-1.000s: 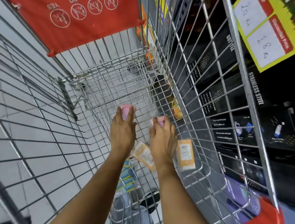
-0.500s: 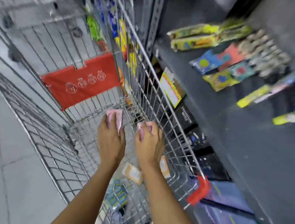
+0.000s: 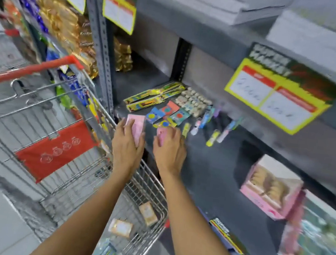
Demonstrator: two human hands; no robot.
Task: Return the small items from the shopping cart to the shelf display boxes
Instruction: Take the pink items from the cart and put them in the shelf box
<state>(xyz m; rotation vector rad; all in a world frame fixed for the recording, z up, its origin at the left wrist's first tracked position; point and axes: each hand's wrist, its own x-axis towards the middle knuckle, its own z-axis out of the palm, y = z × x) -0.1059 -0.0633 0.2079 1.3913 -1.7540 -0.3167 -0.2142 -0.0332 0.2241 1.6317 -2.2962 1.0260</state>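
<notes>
At frame centre, our left hand (image 3: 126, 150) and right hand (image 3: 169, 148) each clasp a pink packet (image 3: 135, 126); loose fingers (image 3: 126, 123) risk dropping them short of the shelf (image 3: 210, 170).

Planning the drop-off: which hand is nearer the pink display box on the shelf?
Right. The right hand is over the shelf, left of the pink display box; the left hand is farther left, above the cart.
</notes>
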